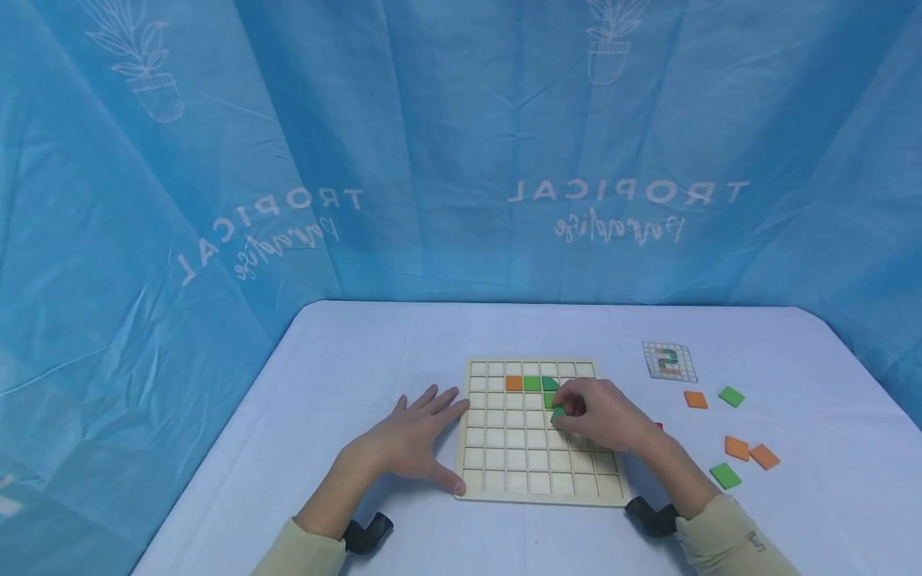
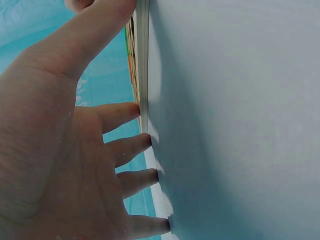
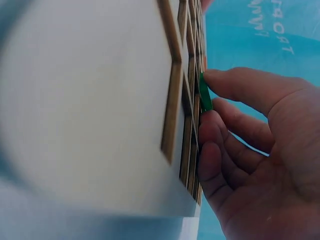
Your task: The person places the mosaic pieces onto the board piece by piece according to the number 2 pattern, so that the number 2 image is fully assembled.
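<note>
Nearest the lens, pale sleeves [image 1: 731, 536], and beyond the right one, here's the grip: the right hand [image 1: 605, 412], fingertips pinching a small green tile [image 1: 558, 414] at the grid board [image 1: 536, 500]! Touching the board or just above it? Can't tell. Just beyond the pinch sits a green square [image 1: 549, 399]; past that, a short row ending left in an orange square [image 1: 514, 383]. Left of the grip, the left hand [image 1: 414, 436] is spread wide, thumb at the board's near corner, fingers by its side edge. Right of the grip, loose tiles [image 1: 736, 448] and a pattern card [image 1: 670, 362]. And the handling? That tile looks light, thin and stiff, unlikely to break, perhaps slick on its faces; opposite edges look the best hold, underside free. The board looks light enough to skid if knocked.
</note>
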Demonstrator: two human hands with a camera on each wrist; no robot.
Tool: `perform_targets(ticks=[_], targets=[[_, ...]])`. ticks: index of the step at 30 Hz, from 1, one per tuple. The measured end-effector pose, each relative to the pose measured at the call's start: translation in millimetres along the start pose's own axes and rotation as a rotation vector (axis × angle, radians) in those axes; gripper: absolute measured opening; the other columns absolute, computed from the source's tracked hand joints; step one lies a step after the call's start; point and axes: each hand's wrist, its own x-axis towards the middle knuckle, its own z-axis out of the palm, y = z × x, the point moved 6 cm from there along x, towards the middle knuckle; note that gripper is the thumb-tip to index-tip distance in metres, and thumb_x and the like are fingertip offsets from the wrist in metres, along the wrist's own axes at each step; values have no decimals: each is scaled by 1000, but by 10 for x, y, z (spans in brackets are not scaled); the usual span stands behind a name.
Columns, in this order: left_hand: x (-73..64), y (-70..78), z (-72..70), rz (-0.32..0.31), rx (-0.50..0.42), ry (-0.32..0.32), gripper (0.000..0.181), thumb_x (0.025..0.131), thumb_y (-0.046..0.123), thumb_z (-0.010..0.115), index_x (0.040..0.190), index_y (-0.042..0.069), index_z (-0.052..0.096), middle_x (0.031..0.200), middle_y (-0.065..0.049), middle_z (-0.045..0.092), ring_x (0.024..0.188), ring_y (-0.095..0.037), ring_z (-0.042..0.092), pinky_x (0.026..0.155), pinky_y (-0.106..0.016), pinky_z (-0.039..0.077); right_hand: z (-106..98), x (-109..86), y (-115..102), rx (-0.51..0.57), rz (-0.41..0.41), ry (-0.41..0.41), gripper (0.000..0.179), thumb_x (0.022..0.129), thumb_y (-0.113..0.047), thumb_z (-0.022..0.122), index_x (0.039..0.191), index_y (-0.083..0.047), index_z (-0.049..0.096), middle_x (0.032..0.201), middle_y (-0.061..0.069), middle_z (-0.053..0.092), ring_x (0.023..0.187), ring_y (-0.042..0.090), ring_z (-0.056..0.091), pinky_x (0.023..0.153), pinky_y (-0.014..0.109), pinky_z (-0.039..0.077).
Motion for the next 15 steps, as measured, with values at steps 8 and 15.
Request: perform_targets(ticks=[8, 15], targets=[[7, -5, 4, 2, 6, 5, 121, 53, 84, 68, 152, 27, 29, 159, 0, 17, 145, -30, 7, 108, -65, 9, 14, 23, -54, -65, 44, 47, 16, 81, -20, 75, 92, -14, 65, 70, -8, 56, 61, 11, 51, 58, 31, 45], [4, -5, 3, 1, 6, 3, 121, 53, 83, 68, 152, 27, 29, 159, 0, 17, 145, -29, 6, 108, -65, 9, -3, 18, -56, -87, 81, 83, 15, 80, -22, 77, 88, -14, 66, 68, -8, 56, 61, 11, 51, 57, 30, 44]])
